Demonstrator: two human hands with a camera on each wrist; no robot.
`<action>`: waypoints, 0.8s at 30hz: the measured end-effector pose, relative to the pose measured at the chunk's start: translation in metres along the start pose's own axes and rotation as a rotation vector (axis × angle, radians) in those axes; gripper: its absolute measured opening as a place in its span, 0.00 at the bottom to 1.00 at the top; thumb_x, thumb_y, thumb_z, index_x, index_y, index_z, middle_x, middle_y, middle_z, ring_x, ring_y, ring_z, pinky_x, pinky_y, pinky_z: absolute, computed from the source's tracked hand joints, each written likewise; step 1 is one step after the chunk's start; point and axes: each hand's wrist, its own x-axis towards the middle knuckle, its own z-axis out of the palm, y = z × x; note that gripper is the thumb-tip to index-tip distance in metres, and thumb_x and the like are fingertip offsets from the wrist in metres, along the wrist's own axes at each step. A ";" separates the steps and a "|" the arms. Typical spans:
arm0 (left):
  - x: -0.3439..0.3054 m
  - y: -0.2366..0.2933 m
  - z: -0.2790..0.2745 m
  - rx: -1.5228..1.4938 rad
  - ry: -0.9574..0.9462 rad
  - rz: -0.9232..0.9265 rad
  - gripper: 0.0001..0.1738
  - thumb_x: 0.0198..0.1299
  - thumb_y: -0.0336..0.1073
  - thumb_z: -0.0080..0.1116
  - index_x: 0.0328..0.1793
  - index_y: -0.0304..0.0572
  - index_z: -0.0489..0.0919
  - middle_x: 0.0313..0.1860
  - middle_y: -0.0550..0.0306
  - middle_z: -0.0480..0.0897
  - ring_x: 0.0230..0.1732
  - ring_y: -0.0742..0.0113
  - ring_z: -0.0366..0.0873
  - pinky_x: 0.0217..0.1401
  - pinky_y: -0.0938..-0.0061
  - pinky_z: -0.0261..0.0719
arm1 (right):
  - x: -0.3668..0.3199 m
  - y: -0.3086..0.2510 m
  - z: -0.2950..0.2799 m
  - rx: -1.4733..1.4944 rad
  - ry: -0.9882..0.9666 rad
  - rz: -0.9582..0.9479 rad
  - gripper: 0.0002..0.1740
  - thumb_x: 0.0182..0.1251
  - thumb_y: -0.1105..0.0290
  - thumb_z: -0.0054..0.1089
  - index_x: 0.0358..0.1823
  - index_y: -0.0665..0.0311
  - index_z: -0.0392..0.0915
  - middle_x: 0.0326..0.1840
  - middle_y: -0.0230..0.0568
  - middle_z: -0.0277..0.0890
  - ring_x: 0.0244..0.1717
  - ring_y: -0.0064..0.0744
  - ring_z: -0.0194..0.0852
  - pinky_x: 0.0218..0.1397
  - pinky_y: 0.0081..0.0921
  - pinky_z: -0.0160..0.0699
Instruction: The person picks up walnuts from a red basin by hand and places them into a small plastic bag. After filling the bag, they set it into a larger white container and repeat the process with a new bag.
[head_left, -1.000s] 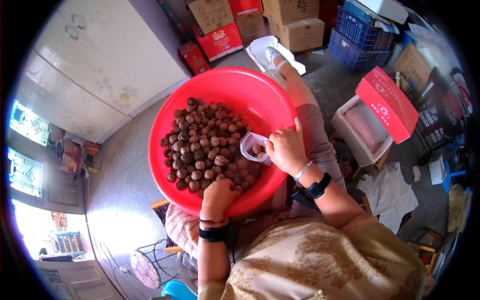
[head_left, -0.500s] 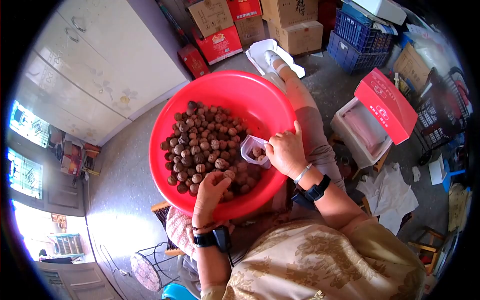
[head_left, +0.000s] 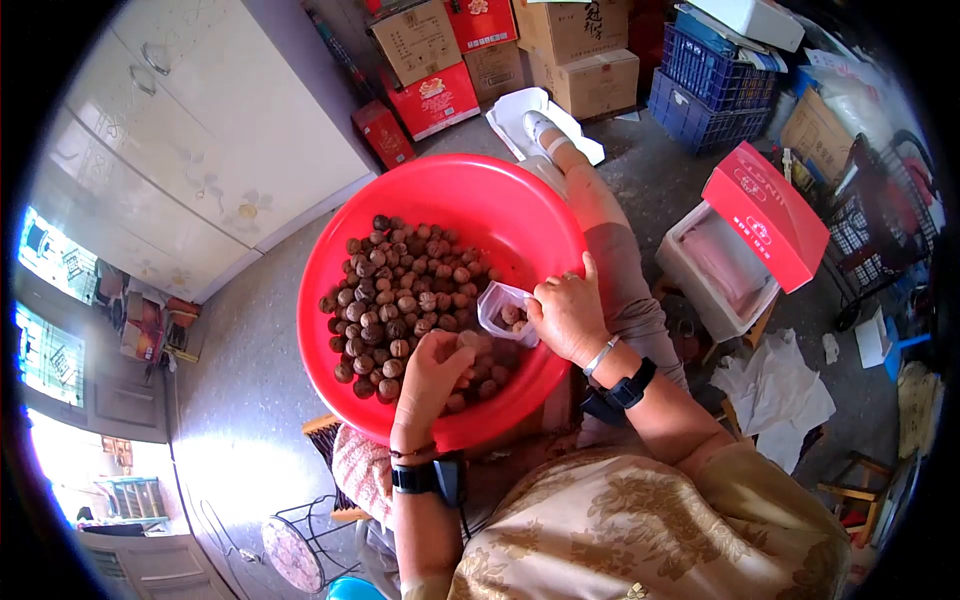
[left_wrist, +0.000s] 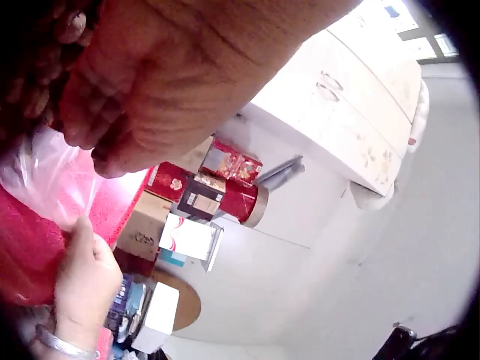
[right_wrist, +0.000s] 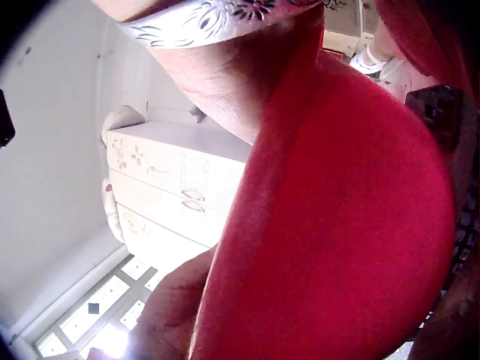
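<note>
clearly, we have a heap of walnuts [head_left: 390, 310] in the red basin [head_left: 540, 210], and a few more inside the thin plastic bag [head_left: 494, 319] at the basin's right side. we judge each nut to be light, hard and ridged, so it should sit surely between fingertips, though it could roll if caught off centre; we would take it round its middle. the bag looks limp and slick, apt to fold in on itself unless we hold it by the edge, and the nuts probably make it sag. the left grip [head_left: 430, 372] reaches over the near part of the heap, fingers curled and turned toward the bag; it seems to pinch a walnut, though the left wrist view hides what lies between the fingertips. the right grip [head_left: 570, 318] pinches the bag's edge, its index finger straightened beside the basin rim, its forearm coming in from the near right.
</note>
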 end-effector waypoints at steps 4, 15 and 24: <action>0.005 0.014 0.010 -0.102 -0.075 0.131 0.24 0.72 0.37 0.66 0.69 0.35 0.76 0.48 0.58 0.84 0.42 0.71 0.82 0.42 0.77 0.84 | -0.001 0.000 -0.003 0.020 -0.004 -0.004 0.13 0.68 0.62 0.63 0.26 0.60 0.83 0.29 0.40 0.82 0.40 0.45 0.84 0.82 0.65 0.50; 0.021 -0.037 -0.001 0.711 -0.049 0.221 0.19 0.59 0.33 0.70 0.57 0.40 0.86 0.47 0.40 0.90 0.50 0.48 0.89 0.55 0.61 0.85 | 0.000 -0.002 -0.001 0.027 0.004 0.030 0.13 0.67 0.62 0.64 0.27 0.60 0.84 0.31 0.40 0.84 0.42 0.45 0.84 0.82 0.63 0.51; 0.024 -0.037 -0.005 0.862 0.147 0.354 0.17 0.58 0.32 0.68 0.55 0.42 0.85 0.49 0.39 0.86 0.53 0.38 0.84 0.57 0.53 0.83 | 0.002 -0.003 -0.004 0.018 -0.029 0.037 0.13 0.67 0.61 0.65 0.27 0.61 0.84 0.31 0.41 0.84 0.43 0.45 0.84 0.83 0.63 0.50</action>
